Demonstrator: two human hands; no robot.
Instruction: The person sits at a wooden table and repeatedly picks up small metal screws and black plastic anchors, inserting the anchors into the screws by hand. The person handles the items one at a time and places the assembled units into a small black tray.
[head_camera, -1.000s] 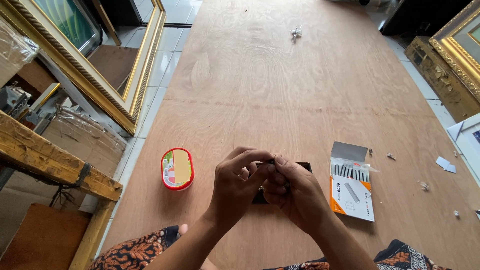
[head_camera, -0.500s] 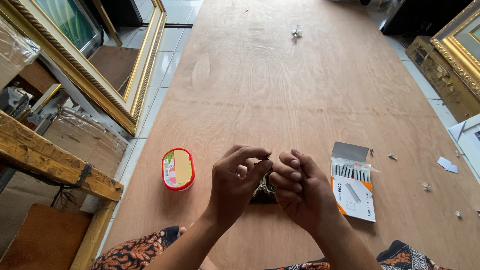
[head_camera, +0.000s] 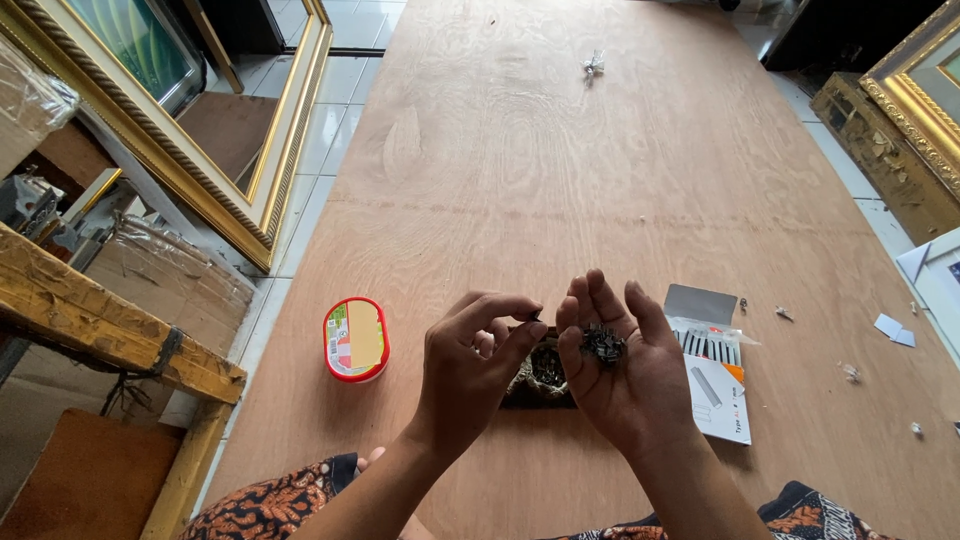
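While the left hand (head_camera: 478, 352) pinches one small dark metal piece (head_camera: 536, 319) between thumb and forefinger, its other fingers curled in, the right hand (head_camera: 622, 372) lies palm up with fingers loosely spread, cupping a small heap of dark metal bits (head_camera: 603, 344). Just under both hands sits a dark container (head_camera: 540, 376) on the plywood table (head_camera: 560, 170). A red-rimmed oval tin (head_camera: 356, 339) lies near the left hand; an open white box of staples (head_camera: 712, 368) rests just beside the right.

oval tin (head_camera: 356, 339) left of hands, open box (head_camera: 712, 372) right
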